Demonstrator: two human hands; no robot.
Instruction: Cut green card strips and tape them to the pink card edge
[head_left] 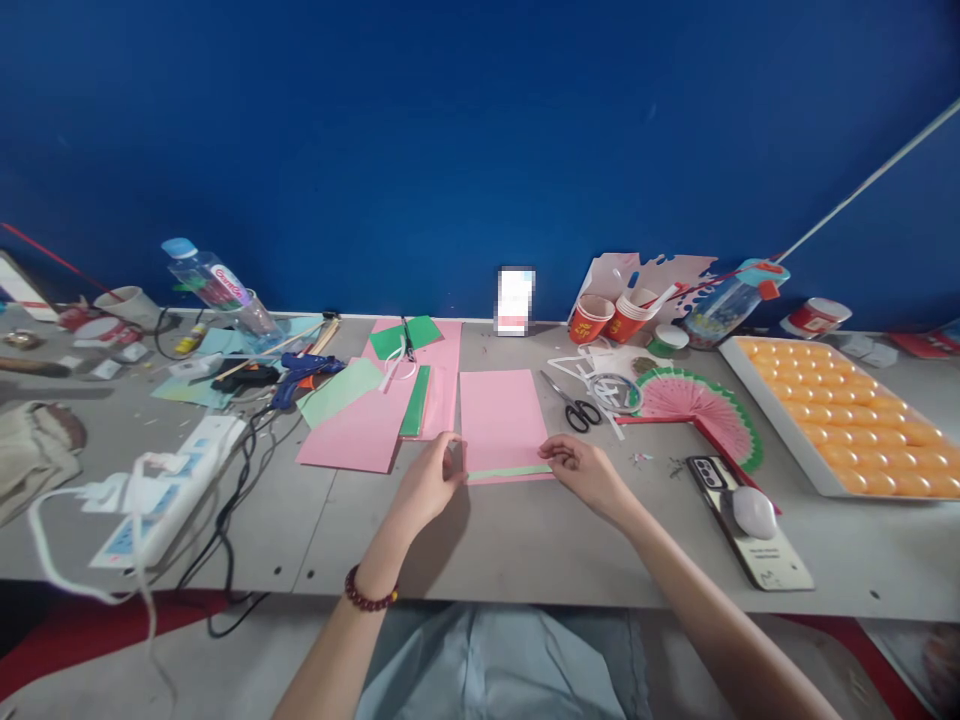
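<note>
A pink paper sheet [502,415] lies flat on the table in front of me. Across its lower part runs a narrow light green paper strip [508,471], nearly level with the sheet's bottom edge. At the strip's left end, my left hand [431,485] is closed, thumb and fingers at the sheet's edge. My right hand [581,470] has its fingers bent together at the strip's right end. The fingertips partly hide both ends. Scissors [577,408] with black handles lie just beyond my right hand.
Pink and green papers [360,425] lie to the left, with a blue glue gun [304,375] and a power strip [169,495]. Rightward are a pink-green paper fan [705,400], a phone [780,555] and a tray of orange balls [847,410]. A blue wall [450,150] stands behind.
</note>
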